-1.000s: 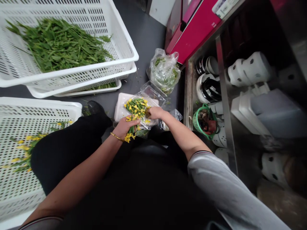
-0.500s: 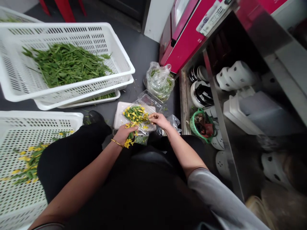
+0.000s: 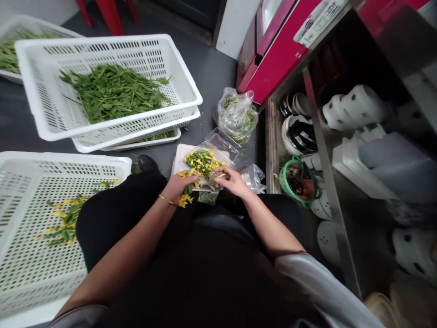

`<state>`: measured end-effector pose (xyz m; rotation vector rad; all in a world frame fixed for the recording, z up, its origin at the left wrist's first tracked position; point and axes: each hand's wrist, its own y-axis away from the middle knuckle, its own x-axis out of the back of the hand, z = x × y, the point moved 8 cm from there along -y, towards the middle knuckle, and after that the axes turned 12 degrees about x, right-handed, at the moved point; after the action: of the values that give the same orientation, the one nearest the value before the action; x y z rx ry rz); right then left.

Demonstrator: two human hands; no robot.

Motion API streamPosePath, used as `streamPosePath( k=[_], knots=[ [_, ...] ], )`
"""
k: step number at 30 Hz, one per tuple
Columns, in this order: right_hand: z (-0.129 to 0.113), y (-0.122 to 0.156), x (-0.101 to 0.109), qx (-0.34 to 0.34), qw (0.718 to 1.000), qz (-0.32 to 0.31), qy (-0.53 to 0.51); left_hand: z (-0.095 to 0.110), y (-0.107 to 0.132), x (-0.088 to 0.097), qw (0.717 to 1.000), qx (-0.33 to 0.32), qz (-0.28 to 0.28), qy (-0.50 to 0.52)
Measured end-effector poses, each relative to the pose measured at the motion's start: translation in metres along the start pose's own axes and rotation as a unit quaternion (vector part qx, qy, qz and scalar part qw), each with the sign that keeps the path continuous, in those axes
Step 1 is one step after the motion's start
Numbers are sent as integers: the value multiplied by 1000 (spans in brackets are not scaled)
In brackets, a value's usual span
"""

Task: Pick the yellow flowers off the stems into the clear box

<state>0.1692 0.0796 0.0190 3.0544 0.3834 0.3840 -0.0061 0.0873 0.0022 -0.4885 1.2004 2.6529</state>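
My left hand [image 3: 178, 186], with a gold-coloured bangle at the wrist, is closed around a small bunch of yellow-flowered green stems [image 3: 185, 200]. Blossoms stick out above and below its fingers. Just to the right, my right hand [image 3: 232, 180] has its fingers drawn together at the near right edge of a pile of the same flowering greens [image 3: 202, 160]. Whatever lies between those fingertips is too small to make out. Under the pile are clear plastic and a white lidded box or tray [image 3: 180, 152], between my knees.
A white basket [image 3: 112, 157] with flowering greens stands left. Beyond it, stacked white baskets [image 3: 191, 93] hold leafy greens. A clear bag of greens [image 3: 235, 118] sits ahead. On the right, metal shelving [image 3: 322, 132] holds white containers and a green basket [image 3: 284, 186].
The view has turned left, so the surroundings appear farther right. Relative to the pile, my right hand has drawn slightly nearer to me; my left hand still holds its bunch.
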Motion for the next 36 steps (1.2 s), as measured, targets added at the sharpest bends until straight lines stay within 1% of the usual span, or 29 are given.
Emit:
streamPosePath(
  k=[1,3,5,6,7,8,9,10,11,12,13,14,16,17,19,20,21,22,23,24,26,27,28,29,30,31,33,34,36],
  knots=[
    [5,0,12,-16,1000,8,7,16,13,17,999,-21,32,-9],
    [14,-4,33,-36,998,12,56,52,46,64,987,-95,120,-52],
    [19,-14,45,-34,987,-3,156,85,86,126,943,-189,254,-103],
    [19,-20,46,-26,975,-12,218,93,105,159,913,-219,322,-125],
    [20,-29,45,-18,959,-21,280,97,122,190,879,-247,386,-130],
    [21,-38,41,-17,941,-26,337,95,135,218,857,-256,428,-129],
    [23,-47,36,-24,923,-27,384,85,137,242,859,-221,441,-140],
    [28,-57,31,-40,909,-26,415,75,144,266,836,-196,491,-145],
    [35,-66,26,-64,899,-24,432,63,147,284,821,-163,520,-168],
    [45,-74,21,-92,896,-24,433,53,147,296,805,-134,540,-207],
    [55,-81,17,-115,900,-25,419,47,141,301,800,-116,525,-267],
    [66,-87,13,-132,909,-29,394,44,134,302,797,-116,499,-320],
    [84,-93,11,-148,929,-37,337,50,125,297,787,-154,455,-387],
    [90,-93,12,-150,937,-40,314,59,124,293,779,-174,448,-403],
    [96,-86,22,-152,944,-36,290,80,126,285,762,-183,465,-412],
    [97,-80,28,-153,945,-32,288,89,128,278,763,-173,475,-403],
    [94,-73,34,-149,947,-24,282,97,131,266,772,-171,480,-380],
    [89,-66,39,-138,952,-12,272,102,131,249,797,-184,464,-340],
    [82,-59,42,-121,959,3,255,105,130,226,829,-210,431,-289],
    [73,-52,43,-97,967,19,234,105,124,198,858,-237,386,-242],
    [51,-38,39,-43,980,42,189,91,96,134,915,-228,275,-188],
    [39,-32,35,-15,982,45,181,77,74,97,942,-193,197,-189],
    [26,-27,29,14,981,41,191,59,51,62,961,-144,129,-200],
    [14,-22,22,45,975,30,217,44,31,33,971,-114,86,-193],
    [2,-19,14,74,965,17,252,32,13,11,979,-96,59,-172],
    [-8,-15,6,99,953,2,288,21,-2,-8,984,-76,35,-156],
    [-19,-10,-6,125,934,-19,334,6,-23,-31,992,-59,-10,-110],
    [-20,-9,-10,126,934,-25,333,1,-29,-36,994,-52,-30,-90],
    [-12,-8,-15,105,949,-33,294,-5,-33,-37,996,-31,-65,-57]
  ],
)
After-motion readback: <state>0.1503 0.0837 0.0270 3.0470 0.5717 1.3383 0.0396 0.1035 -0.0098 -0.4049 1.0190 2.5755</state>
